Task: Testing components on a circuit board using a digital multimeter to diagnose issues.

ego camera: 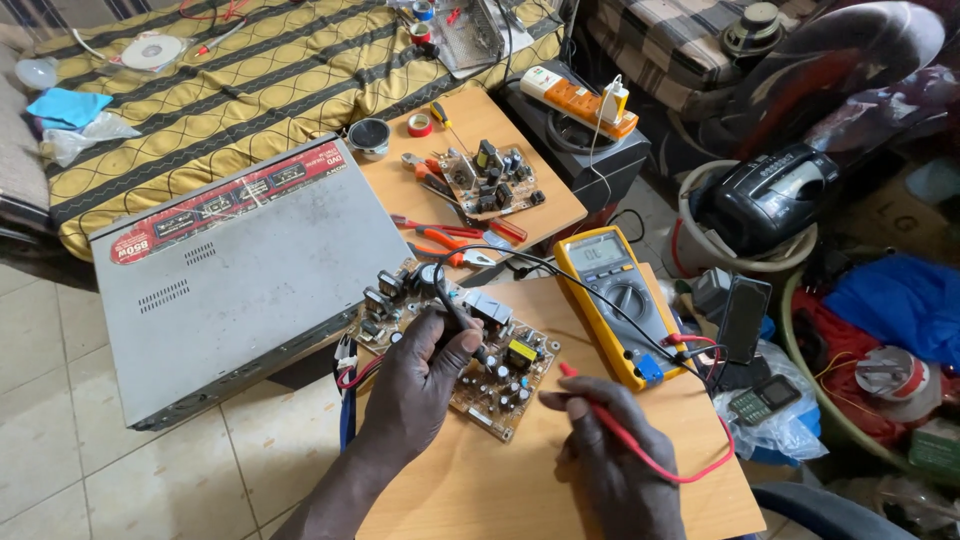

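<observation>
Yellow multimeter [617, 300]: beyond right hand, dial facing up for reading.
Left hand [420, 385]: pinching black probe [455, 312] onto circuit board [470, 355] beneath its fingers.
Right hand [610, 450]: closed around red probe [590, 395], tip just beside board.
</observation>
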